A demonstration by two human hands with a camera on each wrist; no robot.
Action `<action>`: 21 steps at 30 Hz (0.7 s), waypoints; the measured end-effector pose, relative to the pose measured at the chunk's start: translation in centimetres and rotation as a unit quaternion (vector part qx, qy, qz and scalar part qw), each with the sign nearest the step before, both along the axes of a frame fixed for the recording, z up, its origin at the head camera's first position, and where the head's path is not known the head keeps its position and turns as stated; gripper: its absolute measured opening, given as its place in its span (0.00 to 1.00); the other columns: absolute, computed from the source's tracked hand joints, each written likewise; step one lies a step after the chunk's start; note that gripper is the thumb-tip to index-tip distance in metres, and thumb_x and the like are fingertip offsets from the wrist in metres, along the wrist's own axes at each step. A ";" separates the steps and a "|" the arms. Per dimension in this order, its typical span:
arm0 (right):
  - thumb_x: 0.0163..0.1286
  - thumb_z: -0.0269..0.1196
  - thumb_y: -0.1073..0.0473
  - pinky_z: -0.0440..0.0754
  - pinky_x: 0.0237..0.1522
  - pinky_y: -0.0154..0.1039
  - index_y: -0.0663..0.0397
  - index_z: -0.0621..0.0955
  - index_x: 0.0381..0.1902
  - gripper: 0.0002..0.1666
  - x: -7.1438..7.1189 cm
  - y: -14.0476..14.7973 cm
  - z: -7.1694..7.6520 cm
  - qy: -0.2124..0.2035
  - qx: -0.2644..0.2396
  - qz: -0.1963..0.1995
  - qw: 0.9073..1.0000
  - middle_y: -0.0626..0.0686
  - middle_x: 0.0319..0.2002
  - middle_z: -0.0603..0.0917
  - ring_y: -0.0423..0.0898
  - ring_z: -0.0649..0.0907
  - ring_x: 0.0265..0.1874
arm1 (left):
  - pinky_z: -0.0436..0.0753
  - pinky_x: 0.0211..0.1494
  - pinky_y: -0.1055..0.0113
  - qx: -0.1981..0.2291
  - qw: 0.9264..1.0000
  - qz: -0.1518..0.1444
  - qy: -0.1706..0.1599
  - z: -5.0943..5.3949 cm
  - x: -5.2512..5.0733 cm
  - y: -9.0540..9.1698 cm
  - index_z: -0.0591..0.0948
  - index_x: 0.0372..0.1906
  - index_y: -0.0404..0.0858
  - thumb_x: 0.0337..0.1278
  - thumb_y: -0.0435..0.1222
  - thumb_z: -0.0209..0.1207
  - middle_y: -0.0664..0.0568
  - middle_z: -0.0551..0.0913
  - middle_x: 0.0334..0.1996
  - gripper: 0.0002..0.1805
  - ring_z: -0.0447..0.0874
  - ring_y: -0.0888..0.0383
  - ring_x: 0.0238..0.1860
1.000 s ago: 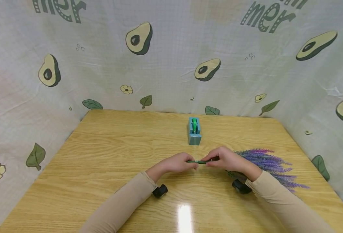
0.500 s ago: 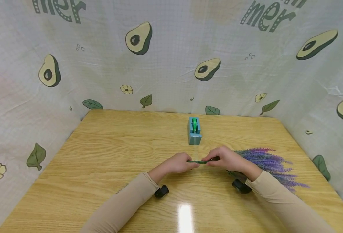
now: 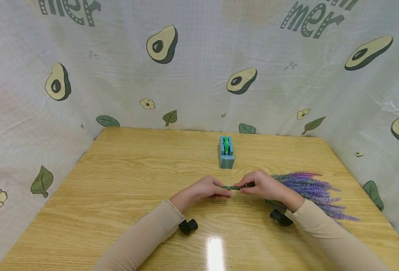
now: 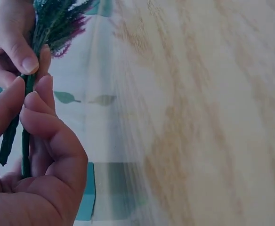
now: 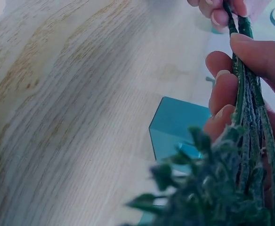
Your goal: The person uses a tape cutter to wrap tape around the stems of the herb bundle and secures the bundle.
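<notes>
A bunch of artificial lavender lies sideways, its purple and pink heads out to the right under the right forearm. My right hand pinches its green stems between thumb and fingers. At the stem ends, my left hand holds on with thumb and fingertips, close to the right hand. Two dark green stem ends stick out past the left fingers in the left wrist view. Beyond the hands stands a blue tape dispenser with a green reel. A faint clear strip of tape seems to run from it toward the stems.
The wooden table reaches back to a hanging cloth printed with avocados and leaves. Black wrist cameras sit below both wrists. In front, a bright light reflection shows on the tabletop.
My left fingers have shifted around the stem ends, with the lower fingers now more spread and the wrist slightly turned. The right hand, lavender and dispenser stay in place.
</notes>
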State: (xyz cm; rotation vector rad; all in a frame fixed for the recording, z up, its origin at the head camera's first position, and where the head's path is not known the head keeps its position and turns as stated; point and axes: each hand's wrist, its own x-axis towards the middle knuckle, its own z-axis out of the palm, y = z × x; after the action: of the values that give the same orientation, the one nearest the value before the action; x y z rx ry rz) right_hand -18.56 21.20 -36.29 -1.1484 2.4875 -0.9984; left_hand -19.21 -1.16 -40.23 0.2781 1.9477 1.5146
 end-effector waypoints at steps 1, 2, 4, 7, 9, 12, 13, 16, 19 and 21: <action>0.62 0.64 0.65 0.80 0.29 0.37 0.61 0.84 0.44 0.12 0.0 0.0 0.0 -0.002 -0.001 0.000 1.000 0.52 0.38 0.85 0.41 0.82 0.33 | 0.72 0.23 0.75 0.007 1.000 0.008 -0.009 0.0 0.0 0.0 0.87 0.32 0.36 0.53 0.38 0.65 0.47 0.86 0.29 0.08 0.75 0.64 0.21; 0.62 0.64 0.65 0.80 0.29 0.37 0.61 0.84 0.44 0.12 0.0 0.0 0.0 -0.004 -0.002 0.000 1.000 0.52 0.38 0.85 0.41 0.82 0.33 | 0.73 0.24 0.75 0.015 1.000 0.016 -0.017 0.0 0.0 0.0 0.87 0.33 0.35 0.52 0.38 0.66 0.47 0.86 0.30 0.08 0.76 0.64 0.21; 0.63 0.63 0.65 0.80 0.29 0.37 0.61 0.84 0.44 0.12 0.1 0.0 0.0 -0.008 -0.003 -0.002 1.000 0.52 0.38 0.85 0.42 0.82 0.33 | 0.75 0.25 0.74 0.030 0.999 0.031 -0.029 0.0 0.1 0.1 0.87 0.34 0.35 0.51 0.36 0.67 0.47 0.86 0.30 0.09 0.77 0.64 0.23; 0.63 0.63 0.66 0.80 0.29 0.37 0.61 0.84 0.44 0.12 0.1 0.1 0.0 -0.009 -0.002 -0.008 1.000 0.52 0.39 0.85 0.42 0.82 0.34 | 0.77 0.29 0.73 0.052 0.996 0.059 -0.046 0.0 0.2 0.2 0.86 0.37 0.34 0.50 0.34 0.67 0.47 0.86 0.31 0.10 0.79 0.63 0.25; 0.62 0.63 0.66 0.80 0.30 0.36 0.61 0.84 0.44 0.12 0.0 0.1 0.0 -0.006 -0.001 -0.012 1.000 0.52 0.39 0.85 0.41 0.82 0.34 | 0.78 0.31 0.71 0.059 0.994 0.073 -0.051 0.1 0.3 0.2 0.86 0.39 0.34 0.50 0.34 0.67 0.48 0.86 0.30 0.10 0.80 0.62 0.27; 0.62 0.63 0.66 0.80 0.30 0.35 0.61 0.84 0.45 0.12 0.0 0.1 0.0 -0.006 -0.001 -0.015 1.000 0.52 0.39 0.85 0.41 0.82 0.34 | 0.80 0.34 0.70 0.075 0.991 0.089 -0.060 0.1 0.3 0.3 0.85 0.41 0.34 0.50 0.33 0.67 0.49 0.85 0.30 0.11 0.81 0.61 0.29; 0.63 0.63 0.66 0.79 0.29 0.35 0.61 0.84 0.45 0.12 0.0 0.1 0.0 -0.007 -0.002 -0.016 1.000 0.53 0.39 0.85 0.41 0.82 0.33 | 0.81 0.35 0.69 0.081 0.991 0.090 -0.061 0.1 0.2 0.3 0.85 0.41 0.34 0.51 0.33 0.66 0.49 0.85 0.31 0.11 0.81 0.61 0.29; 0.63 0.63 0.67 0.78 0.27 0.35 0.61 0.84 0.45 0.12 0.0 0.2 -0.1 -0.015 -0.005 -0.017 1.000 0.53 0.39 0.85 0.41 0.82 0.31 | 0.82 0.36 0.70 0.108 0.986 0.094 -0.085 -0.1 0.1 0.2 0.85 0.42 0.32 0.55 0.35 0.64 0.46 0.85 0.33 0.11 0.82 0.63 0.28; 0.62 0.63 0.67 0.76 0.25 0.35 0.61 0.84 0.44 0.12 0.0 0.2 -0.2 -0.017 -0.008 -0.018 1.000 0.53 0.38 0.85 0.41 0.81 0.29 | 0.82 0.36 0.72 0.127 0.981 0.097 -0.108 -0.3 -0.1 0.2 0.84 0.42 0.31 0.59 0.36 0.60 0.44 0.85 0.34 0.12 0.82 0.64 0.27; 0.62 0.63 0.67 0.77 0.26 0.35 0.61 0.84 0.44 0.12 0.0 0.2 -0.2 -0.017 -0.008 -0.018 1.000 0.52 0.38 0.85 0.41 0.81 0.30 | 0.82 0.35 0.73 0.130 0.979 0.100 -0.117 -0.2 -0.1 0.3 0.84 0.41 0.30 0.59 0.36 0.60 0.43 0.85 0.34 0.12 0.82 0.64 0.26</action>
State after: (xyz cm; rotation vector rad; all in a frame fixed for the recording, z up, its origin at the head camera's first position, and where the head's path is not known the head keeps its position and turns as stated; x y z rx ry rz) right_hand -18.55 21.36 -36.48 -1.0870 2.4860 -1.0409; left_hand -19.34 -0.89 -40.46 0.0103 1.6319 1.8465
